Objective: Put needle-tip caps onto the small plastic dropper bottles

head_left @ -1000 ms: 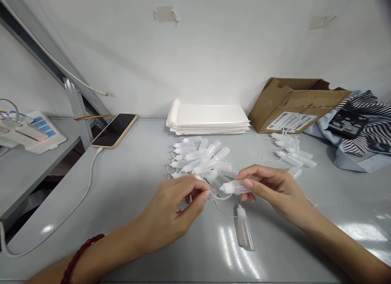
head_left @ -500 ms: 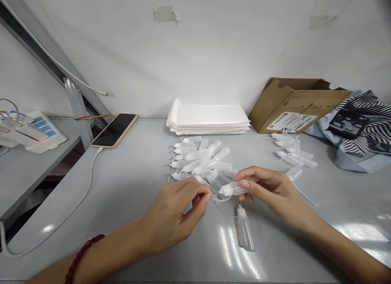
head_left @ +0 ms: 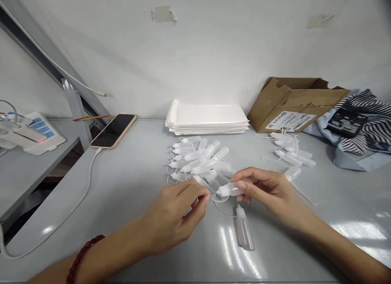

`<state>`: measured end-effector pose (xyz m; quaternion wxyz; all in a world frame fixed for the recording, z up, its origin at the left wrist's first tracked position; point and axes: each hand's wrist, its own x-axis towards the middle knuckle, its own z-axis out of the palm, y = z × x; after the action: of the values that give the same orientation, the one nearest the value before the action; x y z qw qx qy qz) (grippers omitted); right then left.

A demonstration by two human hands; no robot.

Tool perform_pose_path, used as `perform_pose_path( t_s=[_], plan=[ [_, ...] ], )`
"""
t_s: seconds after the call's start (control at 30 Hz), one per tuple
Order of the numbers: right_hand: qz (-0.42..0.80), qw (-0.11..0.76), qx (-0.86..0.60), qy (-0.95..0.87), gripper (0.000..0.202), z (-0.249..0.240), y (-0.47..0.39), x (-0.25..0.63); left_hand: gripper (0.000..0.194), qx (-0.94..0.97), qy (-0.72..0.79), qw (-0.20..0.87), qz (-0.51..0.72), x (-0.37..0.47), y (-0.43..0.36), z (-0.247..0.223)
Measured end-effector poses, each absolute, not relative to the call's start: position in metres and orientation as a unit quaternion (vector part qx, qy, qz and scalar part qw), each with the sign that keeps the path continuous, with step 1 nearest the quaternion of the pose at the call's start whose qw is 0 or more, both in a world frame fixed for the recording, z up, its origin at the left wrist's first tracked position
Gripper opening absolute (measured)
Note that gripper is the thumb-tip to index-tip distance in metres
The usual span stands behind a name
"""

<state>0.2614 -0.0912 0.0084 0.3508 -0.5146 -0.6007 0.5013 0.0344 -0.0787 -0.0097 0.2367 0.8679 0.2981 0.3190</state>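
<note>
In my right hand (head_left: 265,190) is a small clear squeeze bottle (head_left: 230,189), gripped between thumb and fingers, lying almost level with its white pointed tip to the left. A thin white cap strap (head_left: 221,199) curves from its neck to my left hand (head_left: 183,208), whose thumb and forefinger are pinched on the strap's end; the very end is hidden. Below my right hand, another such bottle (head_left: 244,233) lies on the table, tip away from me. Just beyond both hands is a pile of similar bottles (head_left: 204,164), with several more (head_left: 295,156) at the right.
White padded envelopes (head_left: 210,115) are stacked against the wall. An open cardboard box (head_left: 293,105) stands at the back right beside striped cloth (head_left: 366,129). At the left, a phone (head_left: 114,130) is plugged into a white cable (head_left: 82,202) that runs along the grey table (head_left: 128,182).
Both hands keep nearly the same pose, and the bottle stays in my right hand. The whole view has shifted very slightly.
</note>
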Motion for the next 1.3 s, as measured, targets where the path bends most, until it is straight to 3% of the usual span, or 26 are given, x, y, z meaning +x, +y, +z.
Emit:
perform_pose_path(
  t_s=[0.6, 1.3],
  plan=[
    [0.434, 0.336, -0.514, -0.66, 0.016, 0.006, -0.093, 0.26, 0.013, 0.845, 0.309, 0.246, 0.362, 0.037, -0.079, -0.009],
    [0.46, 0.305, -0.514, -0.657, 0.032, -0.006, -0.096, 0.254, 0.015, 0.856, 0.275, 0.227, 0.375, 0.038, -0.081, -0.024]
  ],
)
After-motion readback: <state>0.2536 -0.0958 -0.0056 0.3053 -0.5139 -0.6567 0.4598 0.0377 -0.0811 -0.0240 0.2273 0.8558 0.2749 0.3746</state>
